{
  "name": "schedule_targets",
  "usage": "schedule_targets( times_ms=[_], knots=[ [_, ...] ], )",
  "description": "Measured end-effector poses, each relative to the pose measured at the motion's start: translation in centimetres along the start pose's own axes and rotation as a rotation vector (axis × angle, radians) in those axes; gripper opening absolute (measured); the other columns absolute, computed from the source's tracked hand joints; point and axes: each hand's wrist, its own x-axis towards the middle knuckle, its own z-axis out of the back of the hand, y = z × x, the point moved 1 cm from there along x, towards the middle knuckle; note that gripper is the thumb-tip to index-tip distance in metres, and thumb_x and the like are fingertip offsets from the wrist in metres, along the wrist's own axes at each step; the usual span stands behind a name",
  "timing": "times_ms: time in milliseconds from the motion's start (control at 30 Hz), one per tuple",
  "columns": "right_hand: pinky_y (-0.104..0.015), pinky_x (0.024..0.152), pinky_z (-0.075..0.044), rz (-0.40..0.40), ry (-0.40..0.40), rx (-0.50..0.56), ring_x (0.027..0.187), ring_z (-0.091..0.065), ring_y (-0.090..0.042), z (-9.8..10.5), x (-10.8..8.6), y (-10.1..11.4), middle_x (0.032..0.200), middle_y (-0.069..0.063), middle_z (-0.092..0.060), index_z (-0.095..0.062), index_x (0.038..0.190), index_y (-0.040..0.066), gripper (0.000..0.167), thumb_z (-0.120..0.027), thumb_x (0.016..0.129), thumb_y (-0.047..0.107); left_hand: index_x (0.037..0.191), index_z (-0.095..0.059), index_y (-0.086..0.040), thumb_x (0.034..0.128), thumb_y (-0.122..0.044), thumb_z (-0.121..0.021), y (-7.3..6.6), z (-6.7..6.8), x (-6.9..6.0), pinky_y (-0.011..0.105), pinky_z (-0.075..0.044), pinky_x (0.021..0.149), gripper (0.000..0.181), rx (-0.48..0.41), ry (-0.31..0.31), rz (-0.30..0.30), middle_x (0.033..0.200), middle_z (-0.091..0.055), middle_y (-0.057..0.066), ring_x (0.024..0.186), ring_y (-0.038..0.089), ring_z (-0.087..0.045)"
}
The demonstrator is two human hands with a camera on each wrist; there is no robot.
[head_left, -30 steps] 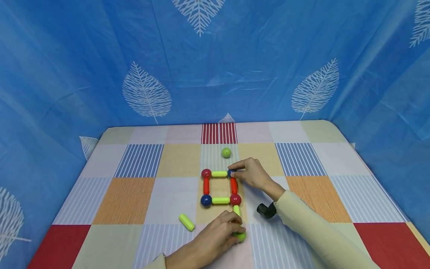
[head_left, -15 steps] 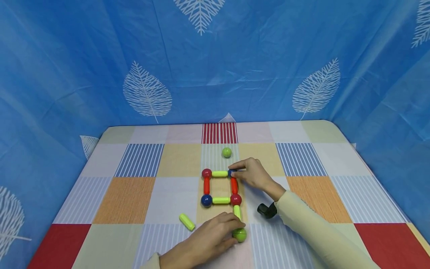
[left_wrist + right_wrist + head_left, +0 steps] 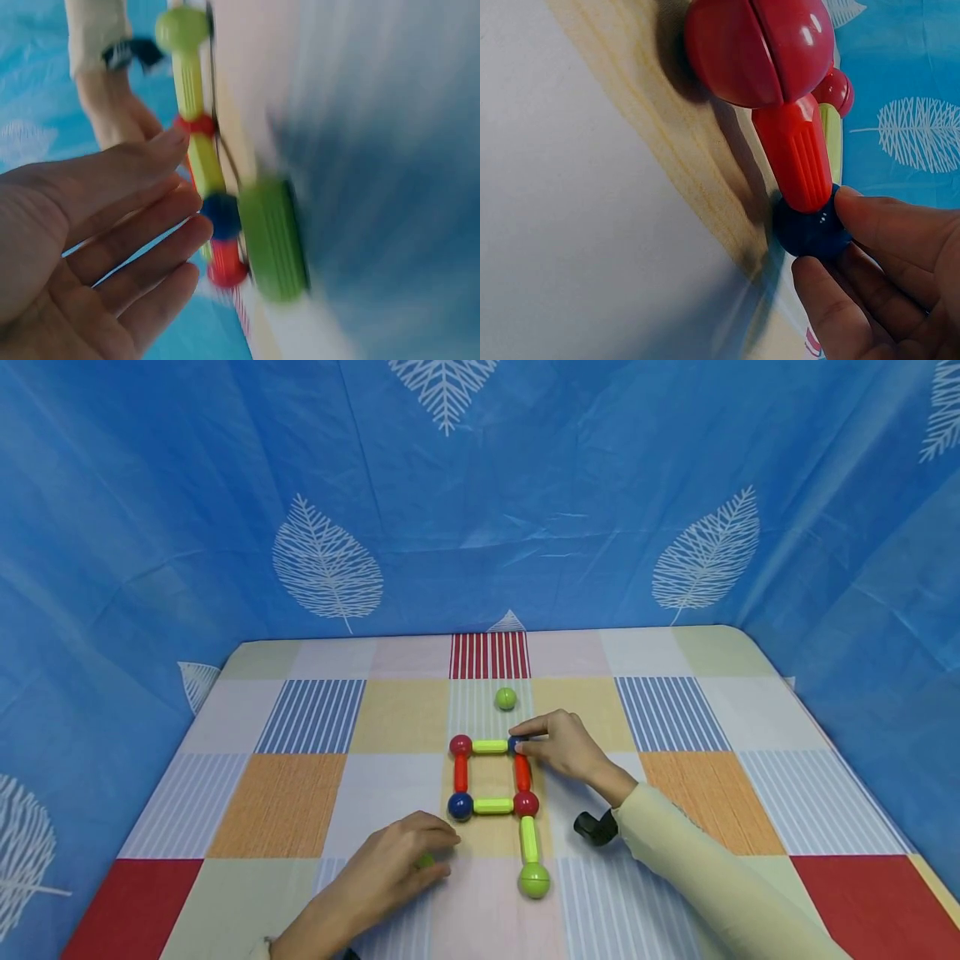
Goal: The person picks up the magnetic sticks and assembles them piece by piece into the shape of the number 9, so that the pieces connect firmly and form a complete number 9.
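Note:
A square of sticks and balls lies on the table: red sticks at its sides, yellow-green sticks front and back. My right hand (image 3: 567, 748) pinches the blue ball (image 3: 810, 231) at its back right corner between thumb and fingers. From the front right red ball (image 3: 526, 803), a yellow-green stick (image 3: 529, 839) runs toward me to a green ball (image 3: 534, 881). My left hand (image 3: 390, 867), fingers spread and holding nothing, is over a loose yellow-green stick (image 3: 272, 240). In the head view that hand mostly covers the stick.
A lone green ball (image 3: 506, 698) sits behind the square. Near the right sleeve is a black object (image 3: 596, 828), seemingly strapped to the wrist. Patchwork cloth (image 3: 277, 806) covers the table, and a blue leaf-print curtain (image 3: 517, 518) surrounds its back and sides.
My left hand has let go of the green ball at the stick's front end and moved left over the loose stick. The right hand keeps its pinch on the blue ball.

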Motion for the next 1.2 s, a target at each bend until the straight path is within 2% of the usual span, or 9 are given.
schedule_targets(
  times_ms=[100,167,333,533,700,833,1000,1200],
  knots=[
    [-0.034,0.081,-0.051,-0.001,0.001,0.0,0.108,-0.062,-0.021,0.0,0.0,-0.1,0.108,-0.002,-0.073,-0.077,0.109,0.011,0.021,-0.074,0.087,0.011,0.103,-0.077,-0.006,0.0784,-0.01,-0.082,1.1,0.8,-0.7,0.038,-0.054,0.086,0.026,-0.016,0.021,0.038,0.108,-0.071,0.002,0.105,0.02,-0.065],
    [-0.034,0.081,-0.051,-0.006,0.001,0.0,0.108,-0.062,-0.021,0.0,0.0,-0.1,0.108,-0.002,-0.073,-0.077,0.109,0.011,0.021,-0.075,0.087,0.011,0.101,-0.077,-0.006,0.0768,-0.008,-0.083,1.6,1.0,-1.0,0.039,-0.054,0.086,0.025,-0.029,0.031,0.039,0.108,-0.071,0.003,0.104,0.021,-0.065],
    [-0.034,0.082,-0.051,0.0,-0.004,0.001,0.108,-0.062,-0.021,-0.1,0.1,-0.1,0.107,-0.003,-0.073,-0.077,0.108,0.01,0.022,-0.075,0.087,0.01,0.098,-0.078,-0.006,0.0745,0.0,-0.082,2.1,0.6,-1.3,0.04,-0.055,0.086,0.025,-0.046,0.073,0.054,0.107,-0.071,0.002,0.104,0.021,-0.065],
    [-0.034,0.082,-0.051,0.004,0.0,0.004,0.109,-0.062,-0.021,-0.2,0.1,0.0,0.108,-0.003,-0.073,-0.077,0.109,0.01,0.022,-0.075,0.087,0.01,0.091,-0.079,-0.007,0.0723,0.01,-0.079,2.3,0.2,-1.4,0.034,-0.056,0.081,0.026,-0.015,0.023,0.027,0.098,-0.072,-0.001,0.096,0.018,-0.067],
    [-0.035,0.083,-0.052,0.014,0.004,-0.002,0.11,-0.062,-0.022,-0.2,0.0,0.1,0.108,-0.004,-0.073,-0.077,0.109,0.01,0.022,-0.074,0.087,0.01,0.087,-0.08,-0.01,0.0729,0.008,-0.079,2.4,0.0,-1.6,0.031,-0.056,0.077,0.023,0.012,-0.015,0.023,0.091,-0.072,-0.004,0.09,0.014,-0.066],
    [-0.035,0.083,-0.052,0.018,-0.001,-0.005,0.11,-0.062,-0.023,-0.1,0.0,0.1,0.109,-0.003,-0.073,-0.077,0.109,0.01,0.022,-0.075,0.087,0.01,0.087,-0.08,-0.012,0.0722,0.005,-0.081,2.1,-0.1,-1.6,0.03,-0.056,0.073,0.023,0.032,-0.01,0.03,0.09,-0.072,-0.005,0.087,0.012,-0.066],
    [-0.034,0.082,-0.051,0.012,-0.003,-0.012,0.11,-0.062,-0.022,-0.1,-0.1,0.0,0.109,-0.003,-0.073,-0.077,0.11,0.01,0.022,-0.074,0.087,0.01,0.087,-0.08,-0.011,0.0697,0.004,-0.083,1.2,-0.7,-1.5,0.027,-0.056,0.07,0.023,0.034,0.002,-0.008,0.089,-0.071,-0.006,0.085,0.01,-0.066],
    [-0.033,0.08,-0.051,0.012,-0.009,-0.01,0.109,-0.062,-0.022,0.0,-0.1,0.1,0.109,-0.003,-0.073,-0.077,0.109,0.009,0.022,-0.075,0.087,0.01,0.09,-0.08,-0.011,0.0707,0.0,-0.084,-0.3,-1.6,-0.9,0.025,-0.054,0.069,0.023,0.027,0.052,-0.024,0.09,-0.07,-0.007,0.085,0.007,-0.065]
  ],
)
